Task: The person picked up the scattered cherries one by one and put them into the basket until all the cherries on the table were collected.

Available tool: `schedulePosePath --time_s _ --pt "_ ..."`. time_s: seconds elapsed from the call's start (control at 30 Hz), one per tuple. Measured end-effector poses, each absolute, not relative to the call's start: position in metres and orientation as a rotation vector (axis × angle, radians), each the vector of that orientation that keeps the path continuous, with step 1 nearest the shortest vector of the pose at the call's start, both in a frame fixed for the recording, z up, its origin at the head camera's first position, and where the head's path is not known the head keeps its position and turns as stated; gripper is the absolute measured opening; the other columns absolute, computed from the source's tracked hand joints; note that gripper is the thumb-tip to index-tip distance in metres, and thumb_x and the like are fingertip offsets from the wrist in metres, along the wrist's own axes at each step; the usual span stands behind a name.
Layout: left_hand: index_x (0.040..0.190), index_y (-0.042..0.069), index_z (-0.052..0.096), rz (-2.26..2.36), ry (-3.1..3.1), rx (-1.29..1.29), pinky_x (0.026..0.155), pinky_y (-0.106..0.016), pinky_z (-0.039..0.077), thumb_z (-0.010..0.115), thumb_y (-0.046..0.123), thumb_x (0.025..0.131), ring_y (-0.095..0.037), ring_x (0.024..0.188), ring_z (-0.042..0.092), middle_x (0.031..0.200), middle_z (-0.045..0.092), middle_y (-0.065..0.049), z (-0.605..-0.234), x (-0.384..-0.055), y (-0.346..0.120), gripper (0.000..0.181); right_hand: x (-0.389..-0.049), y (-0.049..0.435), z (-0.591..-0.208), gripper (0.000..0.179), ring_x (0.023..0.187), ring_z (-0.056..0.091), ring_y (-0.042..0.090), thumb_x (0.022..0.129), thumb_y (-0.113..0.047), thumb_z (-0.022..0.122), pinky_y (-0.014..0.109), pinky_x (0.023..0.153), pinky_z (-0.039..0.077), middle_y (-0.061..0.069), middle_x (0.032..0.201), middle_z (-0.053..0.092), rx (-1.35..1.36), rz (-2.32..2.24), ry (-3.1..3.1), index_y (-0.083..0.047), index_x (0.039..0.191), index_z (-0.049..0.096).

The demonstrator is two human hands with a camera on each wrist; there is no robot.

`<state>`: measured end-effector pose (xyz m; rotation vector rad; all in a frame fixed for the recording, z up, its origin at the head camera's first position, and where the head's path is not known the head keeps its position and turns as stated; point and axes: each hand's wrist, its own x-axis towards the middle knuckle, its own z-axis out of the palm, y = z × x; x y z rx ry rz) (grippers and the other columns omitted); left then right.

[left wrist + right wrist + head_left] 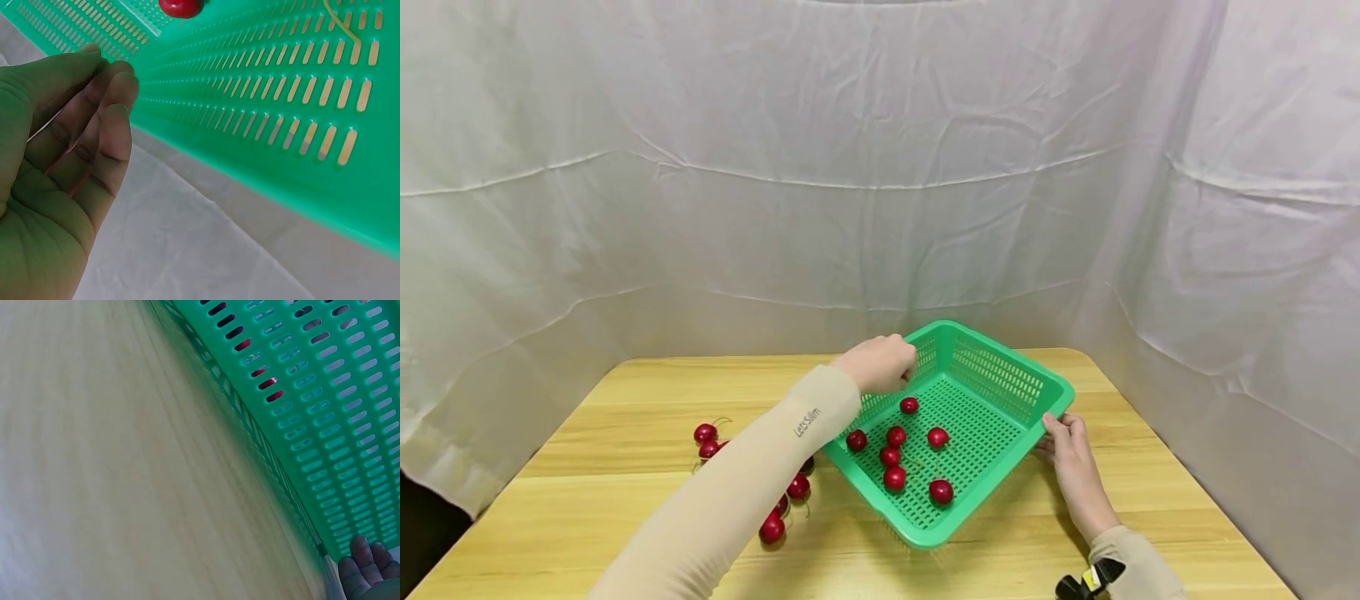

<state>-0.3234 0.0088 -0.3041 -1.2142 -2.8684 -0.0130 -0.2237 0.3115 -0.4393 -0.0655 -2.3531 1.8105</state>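
A green plastic basket (996, 479) with slotted walls is tilted above the table, several red cherries (937, 437) lying on its floor. At its right corner my right hand (1072, 462) grips the rim, thumb on top and fingers underneath; these fingers (364, 557) show against the slotted wall in the right wrist view. Over the basket's left side hovers my left hand (877, 364), its fingers loosely bent. The left wrist view shows nothing in the palm of that hand (69, 162), and a cherry (181, 6) lies beyond it in the basket.
More cherries with stems (772, 527) lie on the wooden table (617, 442) left of the basket, partly hidden by my left sleeve (730, 492). A pale curtain (850, 233) hangs behind the table and along its sides.
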Motion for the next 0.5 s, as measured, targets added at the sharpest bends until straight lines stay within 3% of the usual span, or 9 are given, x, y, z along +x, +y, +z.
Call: schedulePosePath --time_s 0.3,0.4,0.5 --pt "0.062 0.02 0.036 -0.137 -2.864 -1.214 0.062 -0.027 0.028 0.065 0.0 0.099 -0.012 0.063 0.023 0.067 0.022 0.005 -0.295 -0.323 0.001 0.051 -0.225 0.315 -0.442 0.059 0.108 0.059 -0.002 0.117 -0.048 0.032 0.015 0.097 0.052 0.015 0.143 0.044 -0.062 1.824 -2.337 -0.002 0.152 0.025" --pt "0.065 0.019 0.056 -0.183 -2.854 -1.188 0.065 -0.025 0.037 0.069 0.003 0.099 -0.01 0.065 0.036 0.067 0.043 0.007 -0.29 -0.321 -0.006 0.039 -0.225 0.315 -0.441 0.06 0.108 0.059 -0.002 0.116 -0.05 0.032 0.015 0.098 0.051 0.015 0.142 0.044 -0.064 1.827 -2.339 -0.002 0.152 0.025" --pt "0.084 0.015 0.078 -0.25 -2.871 -1.136 0.075 -0.026 0.051 0.074 0.009 0.1 -0.009 0.074 0.056 0.084 0.071 0.006 -0.285 -0.319 -0.015 0.017 -0.225 0.315 -0.44 0.061 0.11 0.059 -0.001 0.116 -0.051 0.03 0.015 0.099 0.051 0.015 0.142 0.045 -0.065 1.815 -2.35 -0.002 0.152 0.025"
